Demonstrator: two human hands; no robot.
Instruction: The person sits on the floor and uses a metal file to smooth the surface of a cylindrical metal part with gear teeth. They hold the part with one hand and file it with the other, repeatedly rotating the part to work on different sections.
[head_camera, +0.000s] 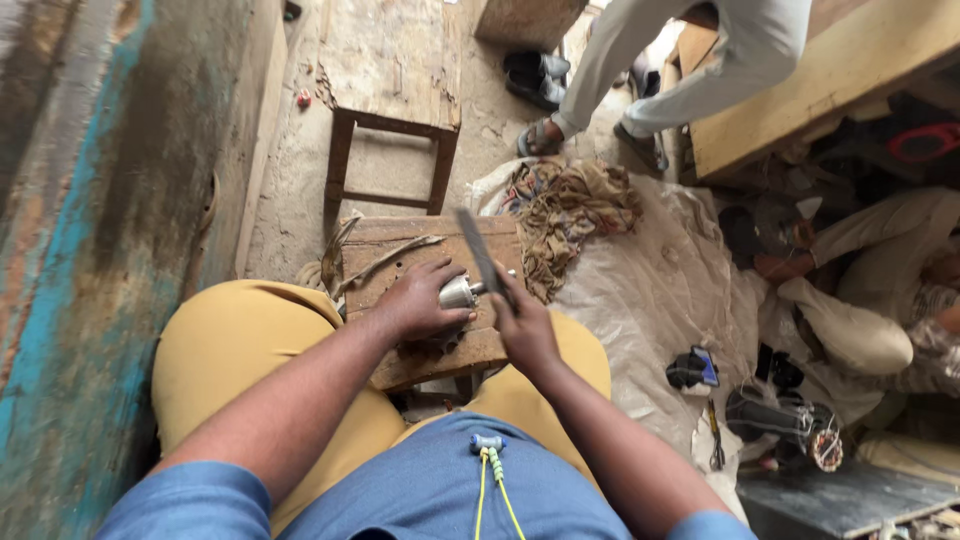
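Left hand: the left hand (418, 300) lay curled over a small silvery rounded metal part (458, 293), fingers closed on it, pressing it down on a low worn wooden block (420, 250) between the knees
Right hand: the right hand (524, 328) was clenched round the lower end of a long flat dark metal file (480, 250), which slanted up and away, just beside the metal part
Seat: mustard-yellow trousers (235, 350) flanked the block
Surroundings: a heap of brown rags (570, 210) lay on pale plastic sheeting (650, 290); a wooden stool (392, 70) stood beyond; another person's sandalled foot (540, 137) stood near the rags
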